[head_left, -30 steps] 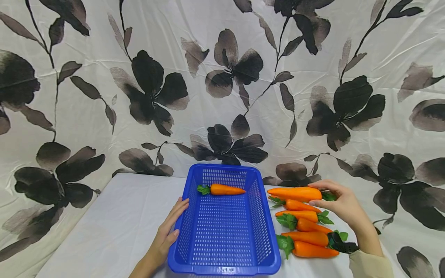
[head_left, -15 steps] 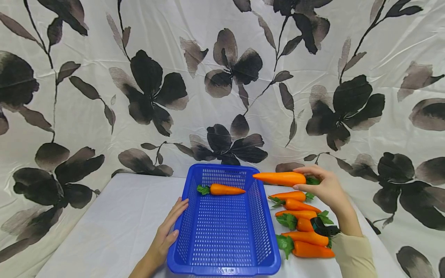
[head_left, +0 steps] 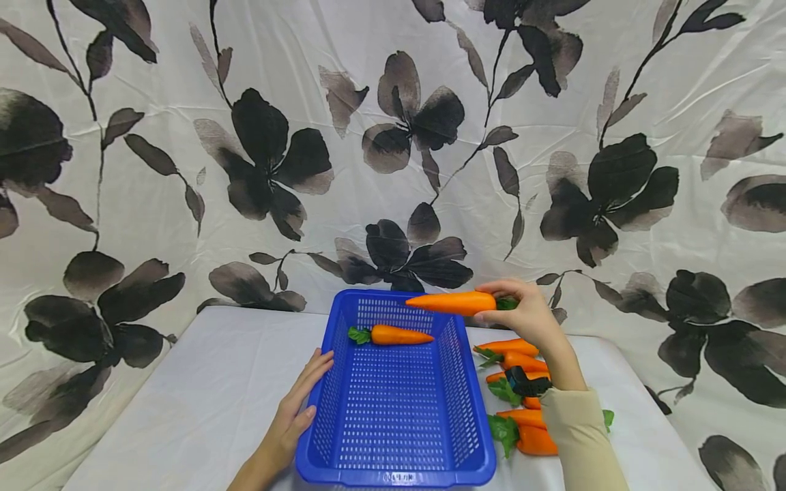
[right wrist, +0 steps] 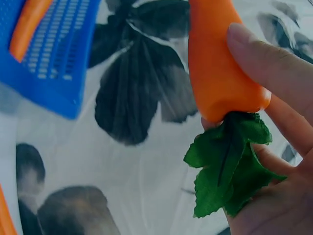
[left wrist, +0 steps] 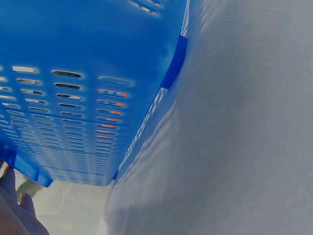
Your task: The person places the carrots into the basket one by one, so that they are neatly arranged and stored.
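In the head view my right hand [head_left: 518, 310] pinches an orange carrot [head_left: 453, 303] near its leafy end, the tip pointing left over the far right corner of a blue plastic basket [head_left: 393, 475]. The right wrist view shows the thumb on the orange body of this carrot [right wrist: 220, 63], with its green leaves [right wrist: 230, 166] hanging toward the palm. My left hand [head_left: 293, 409] rests against the basket's left side, fingers straight along the rim. Inside the basket, close to its far end, lies another carrot [head_left: 400, 335], leaves to the left.
Several carrots [head_left: 537, 442] lie in a stacked row right of the basket, partly hidden by my right forearm and its black wrist strap [head_left: 527, 383]. A white cloth covers the table [head_left: 184, 409]. Behind it hangs a floral curtain [head_left: 491, 191].
My right hand has lifted a carrot from the far end of the row and carried it left, up to the basket's far right rim. The left hand and basket have stayed put.
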The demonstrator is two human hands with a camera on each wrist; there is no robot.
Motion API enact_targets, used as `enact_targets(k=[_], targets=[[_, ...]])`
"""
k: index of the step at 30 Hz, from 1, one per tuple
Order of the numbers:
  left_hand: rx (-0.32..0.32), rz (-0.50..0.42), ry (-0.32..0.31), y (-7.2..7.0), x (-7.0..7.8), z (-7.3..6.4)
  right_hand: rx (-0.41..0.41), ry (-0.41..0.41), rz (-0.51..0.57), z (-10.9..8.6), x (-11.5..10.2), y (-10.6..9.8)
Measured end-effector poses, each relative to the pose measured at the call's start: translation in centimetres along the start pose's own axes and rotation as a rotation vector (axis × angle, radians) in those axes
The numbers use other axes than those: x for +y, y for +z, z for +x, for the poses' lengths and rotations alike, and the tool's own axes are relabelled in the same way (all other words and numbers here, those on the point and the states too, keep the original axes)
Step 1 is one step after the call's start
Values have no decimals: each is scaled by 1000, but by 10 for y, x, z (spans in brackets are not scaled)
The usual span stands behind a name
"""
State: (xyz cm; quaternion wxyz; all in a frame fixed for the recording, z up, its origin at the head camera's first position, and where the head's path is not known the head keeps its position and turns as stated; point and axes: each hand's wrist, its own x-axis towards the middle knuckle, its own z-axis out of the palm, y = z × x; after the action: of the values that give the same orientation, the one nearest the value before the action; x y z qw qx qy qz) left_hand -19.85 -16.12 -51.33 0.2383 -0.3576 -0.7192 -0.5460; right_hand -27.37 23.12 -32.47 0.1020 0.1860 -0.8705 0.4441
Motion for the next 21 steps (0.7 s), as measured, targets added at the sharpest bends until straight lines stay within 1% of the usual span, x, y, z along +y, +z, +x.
enact_targets(k=[5, 8, 15, 17, 21], targets=[[0, -2, 7, -1, 1, 1, -30, -12, 10, 7, 1, 22], [-1, -3, 5, 0, 1, 1, -51, -1, 0, 11, 5, 36], [0, -1, -8, 0, 2, 1, -102, 58, -5, 21, 15, 66], [1, 1, -12, 0, 1, 1, -116, 69, 3, 24, 16, 74], [-1, 4, -26, 0, 1, 0, -143, 121, -8, 29, 14, 88]])
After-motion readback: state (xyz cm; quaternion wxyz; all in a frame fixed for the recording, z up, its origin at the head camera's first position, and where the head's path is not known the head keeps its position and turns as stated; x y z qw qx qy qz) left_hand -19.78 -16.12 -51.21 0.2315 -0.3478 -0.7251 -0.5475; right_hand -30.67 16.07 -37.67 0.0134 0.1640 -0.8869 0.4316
